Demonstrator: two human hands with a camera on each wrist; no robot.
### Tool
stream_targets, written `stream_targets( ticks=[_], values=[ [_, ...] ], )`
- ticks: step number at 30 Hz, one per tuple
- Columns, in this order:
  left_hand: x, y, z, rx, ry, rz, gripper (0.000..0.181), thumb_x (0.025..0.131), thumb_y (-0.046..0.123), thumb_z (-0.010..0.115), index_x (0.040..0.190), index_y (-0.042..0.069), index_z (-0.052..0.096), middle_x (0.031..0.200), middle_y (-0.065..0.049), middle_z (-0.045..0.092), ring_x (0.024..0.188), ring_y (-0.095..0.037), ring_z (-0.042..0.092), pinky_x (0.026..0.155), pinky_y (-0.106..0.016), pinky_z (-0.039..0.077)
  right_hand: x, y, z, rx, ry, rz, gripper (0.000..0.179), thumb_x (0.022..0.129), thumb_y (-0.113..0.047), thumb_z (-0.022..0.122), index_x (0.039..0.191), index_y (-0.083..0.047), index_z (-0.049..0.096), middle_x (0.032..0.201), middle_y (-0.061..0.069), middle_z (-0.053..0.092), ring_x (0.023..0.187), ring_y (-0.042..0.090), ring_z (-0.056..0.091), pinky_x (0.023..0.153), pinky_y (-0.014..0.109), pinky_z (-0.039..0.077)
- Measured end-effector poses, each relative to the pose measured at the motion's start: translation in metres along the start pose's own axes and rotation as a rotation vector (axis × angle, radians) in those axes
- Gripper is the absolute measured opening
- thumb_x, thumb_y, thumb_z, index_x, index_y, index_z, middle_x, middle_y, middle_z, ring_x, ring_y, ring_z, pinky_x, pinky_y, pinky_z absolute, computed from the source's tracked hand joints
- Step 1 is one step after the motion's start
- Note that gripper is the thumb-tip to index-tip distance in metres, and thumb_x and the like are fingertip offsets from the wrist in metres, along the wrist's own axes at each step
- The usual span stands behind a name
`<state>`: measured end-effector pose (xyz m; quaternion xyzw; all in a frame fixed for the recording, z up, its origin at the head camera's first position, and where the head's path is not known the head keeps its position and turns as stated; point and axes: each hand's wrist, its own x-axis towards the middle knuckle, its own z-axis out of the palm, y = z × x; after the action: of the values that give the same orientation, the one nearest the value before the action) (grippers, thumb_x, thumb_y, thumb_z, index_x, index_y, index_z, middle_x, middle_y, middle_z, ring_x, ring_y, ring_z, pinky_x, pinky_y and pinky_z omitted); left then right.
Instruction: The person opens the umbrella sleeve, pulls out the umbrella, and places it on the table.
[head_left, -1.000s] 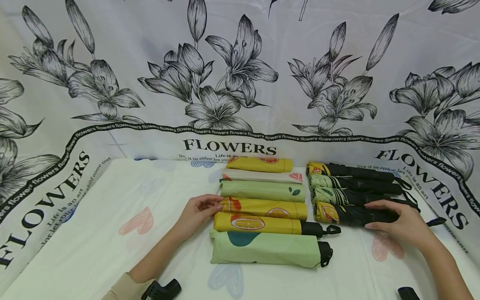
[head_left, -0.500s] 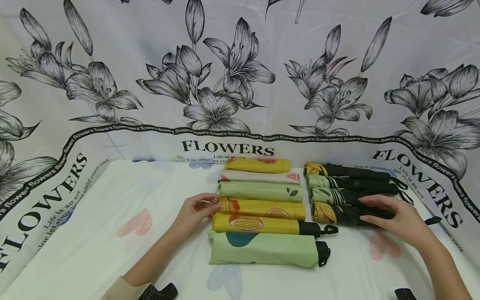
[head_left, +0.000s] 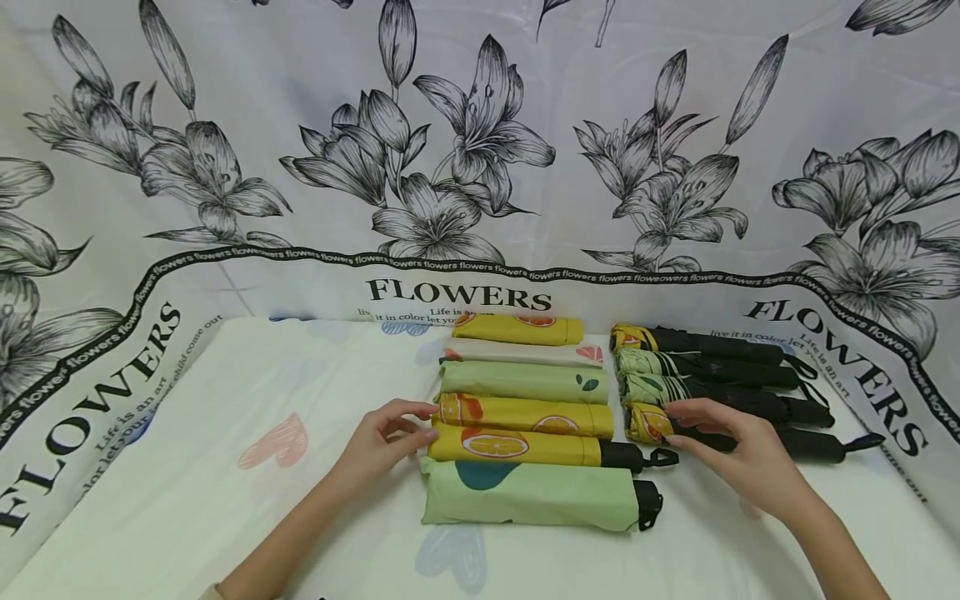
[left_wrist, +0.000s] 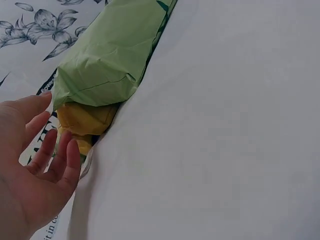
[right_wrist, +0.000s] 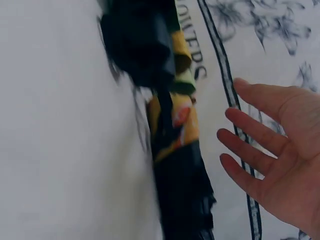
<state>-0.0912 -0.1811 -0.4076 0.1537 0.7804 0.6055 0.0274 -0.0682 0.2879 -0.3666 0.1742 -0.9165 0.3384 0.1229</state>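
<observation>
White cloth stretches wide to the left and runs along the near side; a narrow gap parts the two rows of umbrellas; my left grip, fingers loosely apart, is at the left ends of the yellow umbrella with the black handle and the yellow umbrella just beyond; my right grip, fingers spread, is over the orange-print black umbrella, nearest on the right; contact I cannot tell.
</observation>
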Motion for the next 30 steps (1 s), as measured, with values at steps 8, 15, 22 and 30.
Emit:
stream_targets(
  ticks=[8, 15, 22, 30],
  values=[
    [0.002, -0.005, 0.005, -0.014, -0.030, -0.041, 0.039, 0.091, 0.002, 0.080, 0.128, -0.003, 0.069, 0.113, -0.016, 0.066, 0.088, -0.009, 0.066, 0.078, -0.021, 0.056, 0.001, -0.014, 0.027, 0.097, -0.037, 0.009, 0.037, 0.090, -0.005, 0.083, 0.125, -0.013, 0.075, 0.112, 0.002, 0.078, 0.097, 0.006, 0.071, 0.081, 0.022, 0.059],
    [0.001, -0.010, 0.005, -0.034, -0.044, -0.031, 0.039, 0.089, 0.002, 0.083, 0.125, -0.003, 0.071, 0.112, -0.013, 0.068, 0.089, -0.010, 0.064, 0.077, -0.020, 0.055, -0.001, -0.010, 0.039, 0.144, -0.075, 0.001, 0.034, 0.090, -0.004, 0.083, 0.122, -0.008, 0.075, 0.112, 0.006, 0.078, 0.096, 0.001, 0.070, 0.079, 0.023, 0.060],
    [-0.001, -0.017, 0.009, -0.081, -0.012, 0.044, 0.030, 0.088, 0.000, 0.083, 0.117, -0.004, 0.075, 0.108, -0.001, 0.070, 0.088, -0.009, 0.064, 0.078, -0.019, 0.056, -0.003, -0.003, 0.052, 0.138, -0.102, -0.022, 0.034, 0.089, -0.005, 0.084, 0.122, -0.011, 0.075, 0.115, 0.006, 0.076, 0.100, 0.001, 0.068, 0.077, 0.026, 0.060],
    [-0.002, -0.022, 0.010, -0.092, 0.008, 0.098, 0.025, 0.088, -0.002, 0.082, 0.112, -0.007, 0.077, 0.107, -0.002, 0.071, 0.087, -0.008, 0.069, 0.078, -0.020, 0.057, -0.003, -0.002, 0.055, 0.145, -0.130, 0.023, 0.033, 0.091, -0.008, 0.083, 0.123, -0.015, 0.075, 0.119, 0.004, 0.075, 0.110, -0.003, 0.063, 0.083, 0.027, 0.060]
  ],
)
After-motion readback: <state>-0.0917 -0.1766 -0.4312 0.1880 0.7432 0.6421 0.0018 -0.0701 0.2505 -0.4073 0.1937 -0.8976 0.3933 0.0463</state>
